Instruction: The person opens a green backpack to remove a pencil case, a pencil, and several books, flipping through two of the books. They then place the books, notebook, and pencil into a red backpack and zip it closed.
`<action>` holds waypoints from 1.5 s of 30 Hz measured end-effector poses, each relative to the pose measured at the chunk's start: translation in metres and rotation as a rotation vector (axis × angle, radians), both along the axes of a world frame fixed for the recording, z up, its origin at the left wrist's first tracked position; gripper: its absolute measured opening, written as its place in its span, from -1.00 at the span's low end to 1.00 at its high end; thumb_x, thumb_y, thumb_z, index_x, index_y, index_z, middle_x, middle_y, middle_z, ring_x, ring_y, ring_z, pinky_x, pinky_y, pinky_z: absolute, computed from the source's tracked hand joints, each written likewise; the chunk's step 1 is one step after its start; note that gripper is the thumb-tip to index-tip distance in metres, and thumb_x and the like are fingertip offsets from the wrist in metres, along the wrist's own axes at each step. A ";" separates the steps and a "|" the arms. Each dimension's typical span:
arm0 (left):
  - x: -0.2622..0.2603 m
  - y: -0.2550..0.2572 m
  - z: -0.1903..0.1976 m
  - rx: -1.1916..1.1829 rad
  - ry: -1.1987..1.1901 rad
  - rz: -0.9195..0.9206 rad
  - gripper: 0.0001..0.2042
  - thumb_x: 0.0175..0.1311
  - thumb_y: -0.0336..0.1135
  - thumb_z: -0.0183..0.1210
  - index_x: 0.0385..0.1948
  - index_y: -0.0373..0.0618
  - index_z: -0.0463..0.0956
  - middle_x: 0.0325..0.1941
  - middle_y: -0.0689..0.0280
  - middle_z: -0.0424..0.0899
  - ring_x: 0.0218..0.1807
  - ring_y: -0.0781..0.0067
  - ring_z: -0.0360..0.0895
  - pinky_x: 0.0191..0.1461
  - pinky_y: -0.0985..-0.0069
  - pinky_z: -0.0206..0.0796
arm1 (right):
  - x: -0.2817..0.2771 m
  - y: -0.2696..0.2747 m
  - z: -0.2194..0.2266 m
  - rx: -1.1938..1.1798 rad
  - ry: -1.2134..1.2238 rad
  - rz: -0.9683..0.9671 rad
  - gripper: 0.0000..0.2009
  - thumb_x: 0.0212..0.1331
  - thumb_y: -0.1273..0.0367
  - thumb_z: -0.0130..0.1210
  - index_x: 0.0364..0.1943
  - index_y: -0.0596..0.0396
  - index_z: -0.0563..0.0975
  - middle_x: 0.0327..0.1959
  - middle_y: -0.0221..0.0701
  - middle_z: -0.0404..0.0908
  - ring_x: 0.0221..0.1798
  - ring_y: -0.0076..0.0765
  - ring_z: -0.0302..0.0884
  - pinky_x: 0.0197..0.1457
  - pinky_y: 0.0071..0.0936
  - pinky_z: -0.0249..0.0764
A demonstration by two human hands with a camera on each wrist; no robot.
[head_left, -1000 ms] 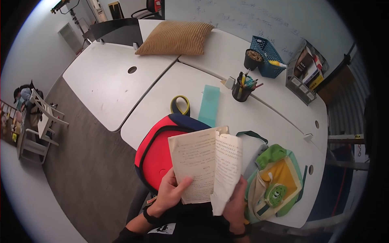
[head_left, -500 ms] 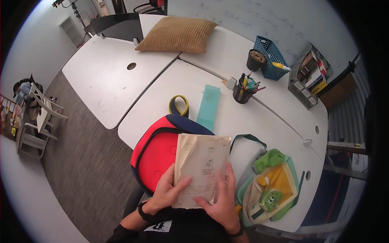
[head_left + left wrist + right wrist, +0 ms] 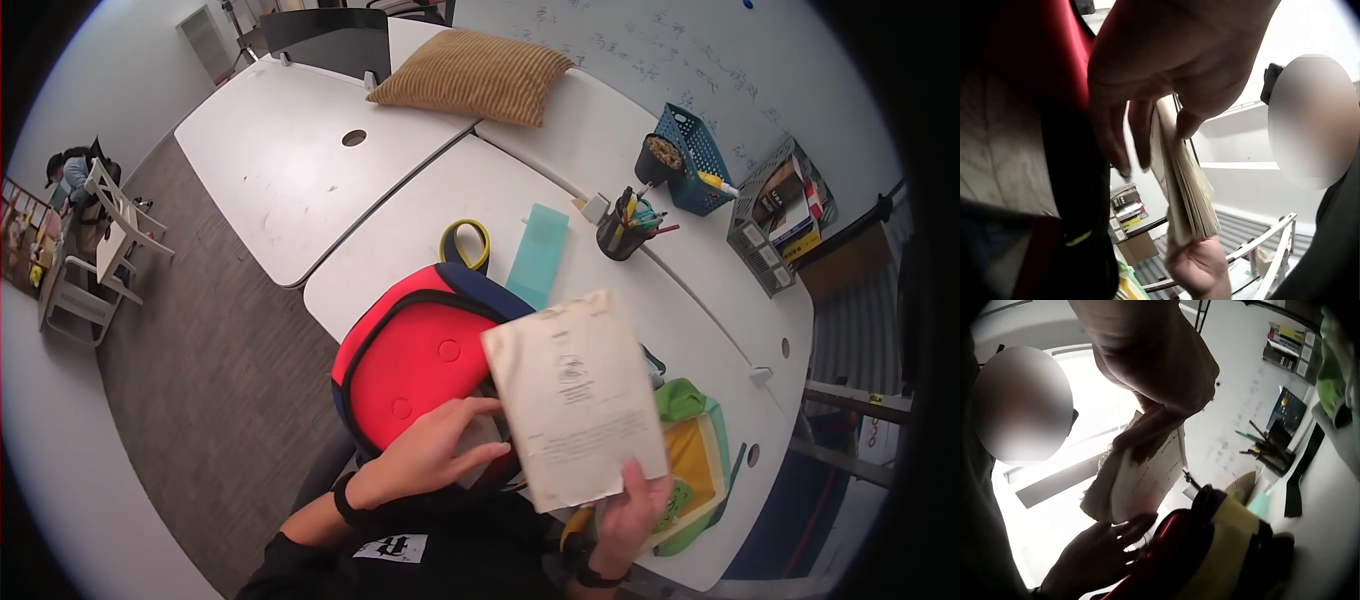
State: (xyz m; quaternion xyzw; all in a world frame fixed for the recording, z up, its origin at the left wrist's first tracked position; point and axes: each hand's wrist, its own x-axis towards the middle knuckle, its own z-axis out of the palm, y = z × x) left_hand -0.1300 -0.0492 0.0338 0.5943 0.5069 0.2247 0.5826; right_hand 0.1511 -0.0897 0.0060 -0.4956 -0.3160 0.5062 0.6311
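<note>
My right hand (image 3: pixel 632 508) grips a worn, yellowed paperback book (image 3: pixel 580 400) by its lower right corner, thumb on the printed face. The book is closed and raised in front of my body; the left wrist view shows its page edges (image 3: pixel 1188 194). My left hand (image 3: pixel 435 450) is off the book, thumb and fingers apart, over the near side of a red and navy bag (image 3: pixel 415 350). In the head view its fingertips lie close to the book's left edge. The book partly covers a green and yellow backpack (image 3: pixel 697 455) on the right.
Beyond the bag lie a teal case (image 3: pixel 540 255) and a black-yellow loop (image 3: pixel 466 246) on the white table. Farther back stand a pen holder (image 3: pixel 624 232), a potted plant (image 3: pixel 658 160), a blue basket (image 3: pixel 700 160), a file box (image 3: pixel 770 235) and a tan cushion (image 3: pixel 470 75).
The open book was closed between both hands. The left hand then let go and moved toward the red bag, while the right hand carried the book to the right.
</note>
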 end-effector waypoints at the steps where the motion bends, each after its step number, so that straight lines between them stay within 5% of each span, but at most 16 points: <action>1: 0.001 -0.001 -0.005 0.205 0.050 -0.020 -0.44 0.24 -0.19 0.37 0.22 -0.16 0.37 0.43 -0.01 0.23 0.42 -0.04 0.26 0.41 0.20 0.21 | 0.012 -0.003 0.000 0.025 -0.052 -0.018 -0.65 0.29 0.49 0.07 0.14 0.33 0.40 -0.09 -0.19 0.62 -0.36 -0.37 0.62 -0.58 -0.44 0.55; 3: 0.002 -0.006 -0.021 0.614 0.152 -0.063 -0.41 0.21 -0.16 0.38 0.23 -0.13 0.36 0.40 -0.02 0.23 0.39 -0.12 0.25 0.40 0.15 0.23 | 0.018 -0.012 0.022 0.090 -0.219 -0.053 -0.67 0.29 0.50 0.07 0.11 0.33 0.41 -0.12 -0.19 0.62 -0.41 -0.38 0.60 -0.62 -0.43 0.53; 7: 0.005 -0.007 -0.019 0.781 0.711 0.168 -0.25 -0.02 -0.26 0.45 0.30 -0.02 0.31 0.44 -0.03 0.13 0.44 -0.17 0.17 0.37 0.12 0.21 | 0.037 -0.038 0.041 -0.010 -0.252 -0.006 -0.76 0.26 0.51 0.13 -0.05 0.35 0.44 -0.24 -0.18 0.63 -0.49 -0.37 0.60 -0.51 -0.45 0.55; 8: 0.001 -0.003 -0.026 0.800 0.820 0.244 -0.20 -0.08 -0.31 0.43 0.33 -0.03 0.29 0.34 0.00 0.27 0.35 -0.09 0.28 0.31 0.17 0.25 | 0.041 -0.045 0.042 -0.013 -0.256 0.032 -0.75 0.25 0.50 0.13 -0.05 0.36 0.44 -0.25 -0.18 0.63 -0.50 -0.36 0.60 -0.53 -0.45 0.55; 12: -0.020 0.009 -0.025 0.657 0.796 0.312 -0.27 -0.06 -0.36 0.41 0.28 -0.05 0.33 -0.03 0.11 0.47 0.01 0.03 0.45 0.11 0.21 0.33 | 0.051 -0.053 0.034 -0.061 -0.265 0.167 -0.66 0.23 0.47 0.14 0.04 0.38 0.41 -0.18 -0.17 0.62 -0.45 -0.35 0.60 -0.59 -0.44 0.55; 18: -0.031 0.014 -0.022 0.770 0.771 0.246 -0.47 -0.01 -0.34 0.38 0.10 -0.09 0.49 -0.10 0.19 0.50 -0.03 0.14 0.49 0.03 0.29 0.36 | 0.009 -0.020 0.030 -0.183 0.001 0.224 -0.66 0.25 0.47 0.16 0.04 0.38 0.41 -0.19 -0.15 0.63 -0.47 -0.27 0.62 -0.58 -0.36 0.62; 23: -0.034 0.012 -0.019 0.766 0.741 0.261 -0.52 0.09 -0.21 0.40 0.06 -0.11 0.52 -0.06 0.18 0.54 0.01 0.13 0.52 0.10 0.31 0.37 | -0.021 0.001 -0.031 -0.214 -0.294 0.312 -0.66 0.32 0.39 0.17 0.04 0.35 0.39 -0.23 -0.20 0.63 -0.48 -0.37 0.61 -0.60 -0.53 0.51; 26: -0.043 0.009 -0.010 0.696 0.626 0.303 -0.58 0.15 -0.18 0.39 0.01 -0.14 0.55 0.01 0.14 0.56 0.05 0.09 0.51 0.16 0.32 0.36 | -0.021 0.007 -0.015 -0.359 -0.426 0.423 -0.68 0.34 0.32 0.18 -0.03 0.28 0.40 -0.31 -0.29 0.61 -0.54 -0.49 0.57 -0.66 -0.60 0.44; 29: -0.056 0.011 -0.013 0.756 0.574 0.529 -0.62 0.20 -0.18 0.37 -0.03 -0.18 0.57 0.04 0.11 0.57 0.09 0.05 0.50 0.19 0.30 0.36 | -0.027 0.014 0.005 -0.447 -0.517 0.476 -0.69 0.37 0.30 0.16 -0.05 0.25 0.38 -0.40 -0.33 0.58 -0.61 -0.55 0.54 -0.69 -0.64 0.40; 33: -0.077 0.012 -0.017 0.895 0.960 0.798 -0.55 0.24 -0.18 0.33 0.08 -0.23 0.50 0.00 0.02 0.59 0.05 0.00 0.53 0.18 0.21 0.37 | -0.046 0.024 0.005 -0.393 -0.434 0.563 -0.72 0.38 0.32 0.14 -0.09 0.25 0.36 -0.50 -0.34 0.58 -0.62 -0.58 0.52 -0.64 -0.63 0.38; 36: -0.092 0.003 -0.029 0.530 0.699 0.761 -0.53 0.28 -0.16 0.30 0.12 -0.26 0.47 -0.01 -0.04 0.63 0.01 -0.01 0.59 0.14 0.22 0.41 | -0.065 0.027 -0.017 -0.386 -0.293 0.665 -0.68 0.42 0.38 0.07 0.09 0.25 0.26 -0.43 -0.29 0.57 -0.57 -0.51 0.57 -0.56 -0.63 0.50; 39: -0.080 -0.002 0.004 0.153 0.340 0.717 -0.51 0.31 -0.14 0.27 0.13 -0.32 0.45 -0.05 -0.09 0.66 -0.05 -0.02 0.65 0.08 0.24 0.46 | -0.091 0.022 -0.031 -0.295 -0.146 0.667 -0.56 0.41 0.44 0.05 0.24 0.29 0.17 -0.37 -0.22 0.61 -0.47 -0.42 0.65 -0.39 -0.54 0.59; 40: -0.078 -0.002 -0.003 0.240 0.332 0.681 -0.49 0.30 -0.12 0.28 0.11 -0.36 0.44 -0.09 -0.12 0.68 -0.11 -0.01 0.69 -0.01 0.28 0.50 | -0.102 0.021 -0.032 -0.247 -0.249 0.683 -0.50 0.40 0.45 0.06 0.29 0.29 0.12 -0.35 -0.20 0.63 -0.43 -0.40 0.67 -0.33 -0.51 0.60; 45: -0.077 -0.006 -0.031 0.557 0.726 0.615 -0.40 0.28 -0.07 0.30 0.20 -0.35 0.39 0.04 -0.10 0.64 0.11 -0.08 0.59 0.20 0.21 0.41 | -0.115 0.028 -0.032 -0.108 -0.631 0.805 -0.25 0.36 0.49 0.07 0.48 0.31 -0.13 -0.24 -0.12 0.72 -0.25 -0.31 0.75 -0.13 -0.44 0.62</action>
